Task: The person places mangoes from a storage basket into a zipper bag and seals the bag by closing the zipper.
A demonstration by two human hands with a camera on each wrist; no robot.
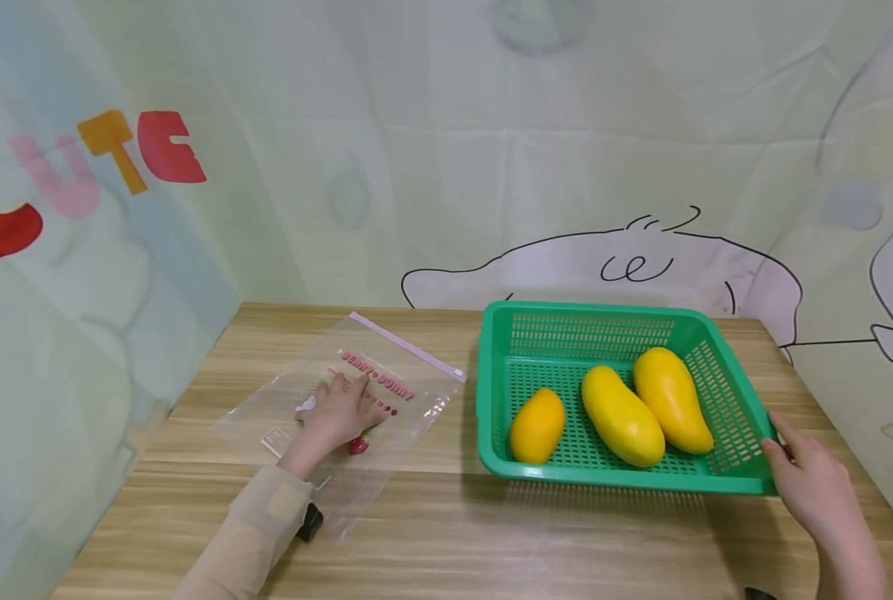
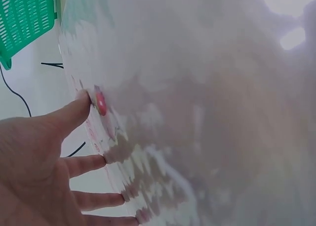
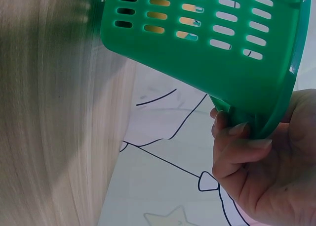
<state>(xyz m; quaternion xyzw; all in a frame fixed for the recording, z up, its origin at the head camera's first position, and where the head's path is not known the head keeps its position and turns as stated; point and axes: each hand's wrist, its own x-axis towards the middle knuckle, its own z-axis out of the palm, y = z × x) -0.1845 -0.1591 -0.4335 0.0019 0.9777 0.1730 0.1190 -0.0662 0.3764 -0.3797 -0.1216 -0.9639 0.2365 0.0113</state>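
A clear zip bag (image 1: pixel 408 425) with red lettering and a pink zip lies flat on the wooden table. My left hand (image 1: pixel 337 417) rests on it with spread fingers; in the left wrist view the fingertips of that hand (image 2: pixel 59 161) touch the glossy plastic. My right hand (image 1: pixel 817 483) grips the right rim of a green basket (image 1: pixel 626 477) holding three yellow mangoes, one mango (image 1: pixel 538 427) at the left and a mango (image 1: pixel 622 417) touching another mango (image 1: pixel 673 400) at the right. In the right wrist view, the fingers of my right hand (image 3: pixel 266 171) curl under the rim.
The wooden table (image 1: pixel 551 550) ends at a patterned cloth backdrop (image 1: pixel 356 167) behind and at both sides. A small black object (image 1: pixel 311 522) shows beside my left sleeve, and another dark item (image 1: pixel 758 593) at the bottom right edge.
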